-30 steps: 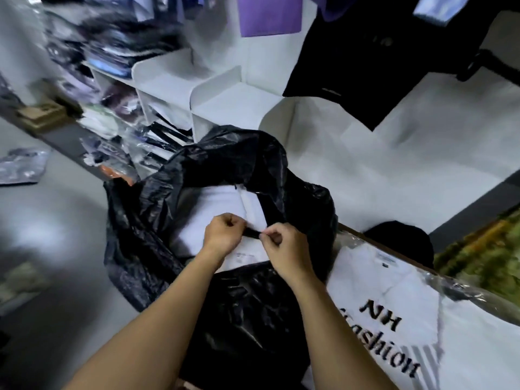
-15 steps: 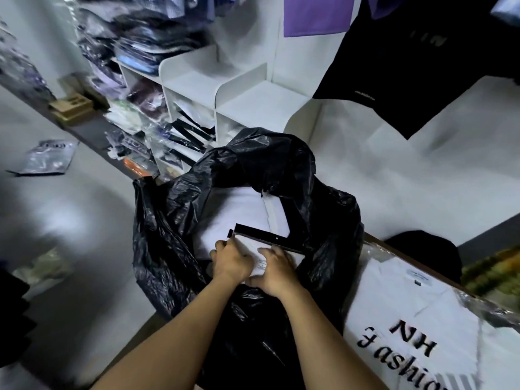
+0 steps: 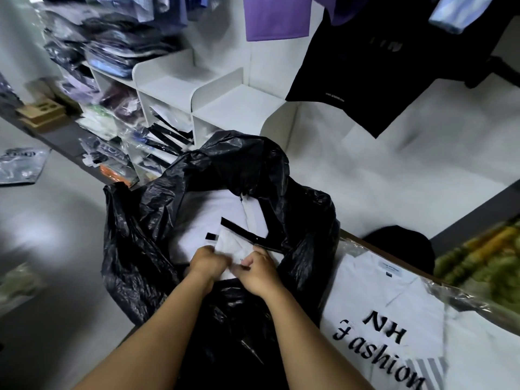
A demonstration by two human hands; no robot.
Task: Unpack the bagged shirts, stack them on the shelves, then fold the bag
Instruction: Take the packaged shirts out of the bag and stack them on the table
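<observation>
Head view: left hand (image 3: 207, 262) and right hand (image 3: 259, 271) grip the shirt (image 3: 239, 244) between them; unpacking step, lifting out probably next.

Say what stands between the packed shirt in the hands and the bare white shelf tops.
The black bag's raised far rim stands between the packed shirt and the white shelf; above it nothing visible blocks. The left hand and right hand grip the shirt.
</observation>
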